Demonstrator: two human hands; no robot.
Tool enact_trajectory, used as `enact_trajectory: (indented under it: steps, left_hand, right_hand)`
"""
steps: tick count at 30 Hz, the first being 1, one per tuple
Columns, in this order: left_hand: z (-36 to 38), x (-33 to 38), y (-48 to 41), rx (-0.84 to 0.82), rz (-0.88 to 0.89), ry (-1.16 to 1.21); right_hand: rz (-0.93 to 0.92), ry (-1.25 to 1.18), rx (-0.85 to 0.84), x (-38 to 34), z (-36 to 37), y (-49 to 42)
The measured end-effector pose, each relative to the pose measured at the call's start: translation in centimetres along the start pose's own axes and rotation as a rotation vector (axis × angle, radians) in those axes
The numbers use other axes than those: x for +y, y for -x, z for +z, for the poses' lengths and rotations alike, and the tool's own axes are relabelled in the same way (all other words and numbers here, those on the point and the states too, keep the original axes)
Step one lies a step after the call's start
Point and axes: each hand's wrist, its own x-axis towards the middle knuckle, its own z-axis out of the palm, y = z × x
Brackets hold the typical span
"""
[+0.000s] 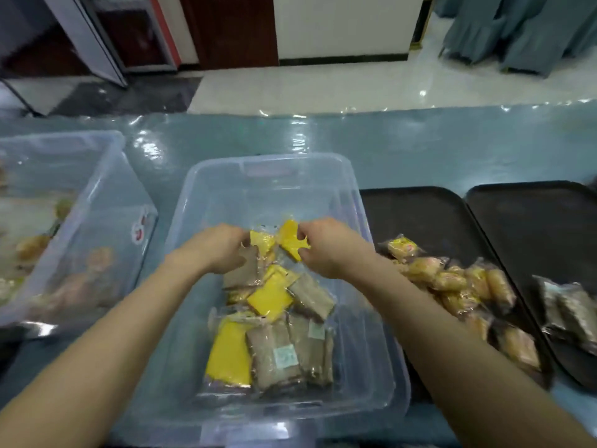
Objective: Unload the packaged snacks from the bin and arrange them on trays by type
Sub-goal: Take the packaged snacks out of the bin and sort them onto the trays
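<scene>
Yellow packet (262, 241) sits pinched in the fingers of my left hand (219, 248); just right of them, my right hand (326, 250) pinches a second yellow packet (290, 242), both inside the clear bin (274, 163).

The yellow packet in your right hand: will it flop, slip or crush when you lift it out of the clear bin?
Probably light: the right hand holds the yellow packet by a mere pinch at its edge. Likely floppy, since it bends and creases in that grip. Its glossy clear wrap looks slippery, so pinch firmly.
</scene>
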Motion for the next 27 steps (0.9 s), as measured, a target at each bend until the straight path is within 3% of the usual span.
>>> enact_trajectory:
  steps: [4,11,15,20,24,27]
  left_hand:
    - [2.6,-0.5,-3.8,-0.130,0.024,-0.003]
    - [6.6,-0.4,-7.4,-0.132,0.014,-0.037]
    - [7.0,-0.3,-8.3,-0.054,0.021,-0.097]
    - [6.4,-0.1,-8.8,-0.065,-0.010,-0.077]
    - [6.0,-0.3,-8.7,-0.123,-0.030,-0.105]
    - [5.6,-0.2,-8.6,-0.194,-0.024,-0.053]
  right_hand:
    - [0.164,0.135,-0.351,0.3,5.8,-5.0]
    - [0.438,-0.202,-0.484,1.8,12.2,-7.1]
    - [0.447,-0.188,-0.464,2.3,11.5,-7.7]
    - [0.246,0.021,-0.477,2.1,8.6,-7.5]
    - [0.277,-0.055,-0.778,1.9,9.0,-5.3]
    - [0.234,0.057,-0.834,0.7,10.6,-3.8]
